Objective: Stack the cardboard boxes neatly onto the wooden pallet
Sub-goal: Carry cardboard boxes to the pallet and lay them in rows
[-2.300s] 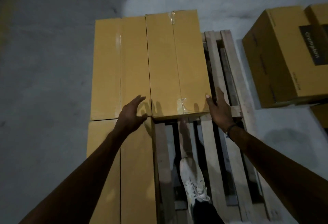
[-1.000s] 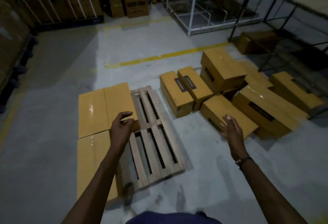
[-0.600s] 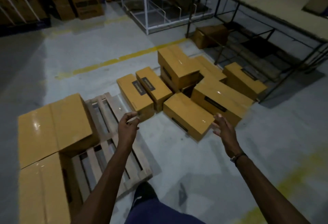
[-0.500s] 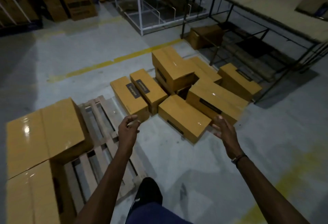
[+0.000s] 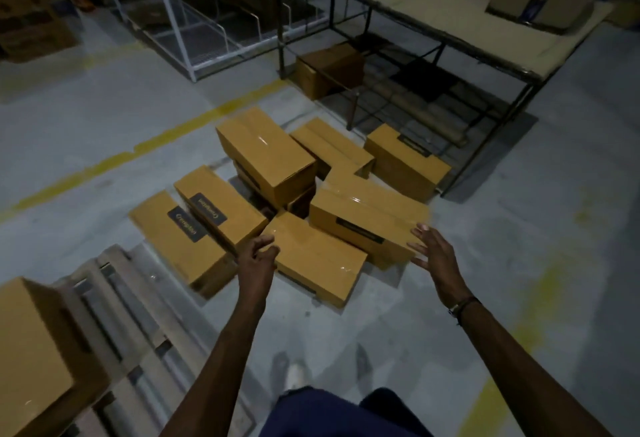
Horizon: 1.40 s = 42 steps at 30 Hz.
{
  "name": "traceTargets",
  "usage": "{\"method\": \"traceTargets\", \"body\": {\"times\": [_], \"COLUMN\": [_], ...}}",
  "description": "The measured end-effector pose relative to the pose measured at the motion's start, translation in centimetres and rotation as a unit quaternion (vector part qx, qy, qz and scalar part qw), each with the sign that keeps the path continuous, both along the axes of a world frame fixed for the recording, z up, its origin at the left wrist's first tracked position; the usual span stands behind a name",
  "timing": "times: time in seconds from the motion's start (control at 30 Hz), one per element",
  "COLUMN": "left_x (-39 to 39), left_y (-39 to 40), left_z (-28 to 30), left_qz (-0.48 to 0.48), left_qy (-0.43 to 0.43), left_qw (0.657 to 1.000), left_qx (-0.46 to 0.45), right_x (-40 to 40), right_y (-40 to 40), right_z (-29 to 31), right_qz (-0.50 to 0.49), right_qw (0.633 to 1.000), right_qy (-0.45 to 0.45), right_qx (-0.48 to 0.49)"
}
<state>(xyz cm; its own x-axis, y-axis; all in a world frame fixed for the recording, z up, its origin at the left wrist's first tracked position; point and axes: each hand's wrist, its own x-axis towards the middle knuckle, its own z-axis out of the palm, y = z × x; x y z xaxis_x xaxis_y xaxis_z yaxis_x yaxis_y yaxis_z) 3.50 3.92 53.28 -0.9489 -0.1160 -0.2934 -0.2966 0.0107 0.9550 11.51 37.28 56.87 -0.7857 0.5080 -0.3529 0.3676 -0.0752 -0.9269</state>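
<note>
Loose cardboard boxes lie clustered on floor, right of wooden pallet; left hand loosely curled, grip released; right hand spread, grip released; neither holds a box.

- Both arms are out over a jumble of cardboard boxes on the grey floor — left hand loosely curled, holding nothing, above the nearest box.
- Right hand has its fingers spread, just beside the end of a longer box.
- Two labelled boxes lie side by side to the left.
- Wooden pallet sits bottom left with a box on it.
- Metal-framed table behind, yellow floor line running across.
</note>
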Motion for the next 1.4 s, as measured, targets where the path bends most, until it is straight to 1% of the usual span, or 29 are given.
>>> {"method": "traceTargets", "body": {"times": [0.2, 0.3, 0.37, 0.5, 0.6, 0.7, 0.8, 0.93, 1.03, 1.13, 1.23, 1.4], "left_x": [-6.4, -8.6, -9.7, -11.0, -11.3, -11.6, -12.6, -14.9, -16.3, -18.1, -20.0, -22.2], "left_y": [8.6, 13.2, 16.6, 23.9, 29.2, 33.1, 35.7, 38.5, 40.4, 42.2, 43.7, 46.0], "left_z": [-0.6, -1.6, -2.4, -4.4, -5.5, -6.2, -7.6, -11.3, -15.2, -17.8, -19.7, -24.9], "left_qz": [-0.017, -0.015, 0.004, 0.046, 0.098, 0.133, 0.171, 0.232, 0.249, 0.269, 0.280, 0.281], "left_qy": [-0.012, -0.018, -0.020, -0.020, -0.043, -0.054, -0.084, -0.123, -0.167, -0.199, -0.232, -0.251], "left_qw": [1.000, 0.999, 0.999, 0.998, 0.994, 0.989, 0.981, 0.964, 0.954, 0.942, 0.931, 0.926], "left_qx": [-0.016, -0.026, -0.034, -0.039, -0.035, -0.037, -0.041, -0.035, -0.019, 0.006, 0.005, 0.018], "right_x": [-5.6, -8.3, -10.3, -14.7, -18.5, -22.9, -27.7, -34.2, -38.3, -42.1, -45.4, -49.3], "right_y": [9.3, 14.9, 18.8, 26.4, 31.0, 33.9, 35.5, 36.5, 37.5, 38.5, 39.4, 40.7], "right_z": [-0.2, -1.0, -1.8, -3.2, -2.9, -2.7, -3.8, -7.7, -11.7, -15.4, -19.1, -26.0], "right_qz": [-0.029, -0.019, 0.003, 0.073, 0.149, 0.229, 0.297, 0.386, 0.430, 0.448, 0.461, 0.487], "right_qw": [1.000, 1.000, 1.000, 0.997, 0.988, 0.972, 0.951, 0.914, 0.888, 0.875, 0.864, 0.844], "right_qy": [-0.007, -0.010, -0.010, -0.011, -0.025, -0.037, -0.060, -0.085, -0.105, -0.130, -0.149, -0.187], "right_qx": [0.003, 0.007, 0.010, 0.022, 0.033, 0.042, 0.056, 0.094, 0.122, 0.133, 0.133, 0.127]}}
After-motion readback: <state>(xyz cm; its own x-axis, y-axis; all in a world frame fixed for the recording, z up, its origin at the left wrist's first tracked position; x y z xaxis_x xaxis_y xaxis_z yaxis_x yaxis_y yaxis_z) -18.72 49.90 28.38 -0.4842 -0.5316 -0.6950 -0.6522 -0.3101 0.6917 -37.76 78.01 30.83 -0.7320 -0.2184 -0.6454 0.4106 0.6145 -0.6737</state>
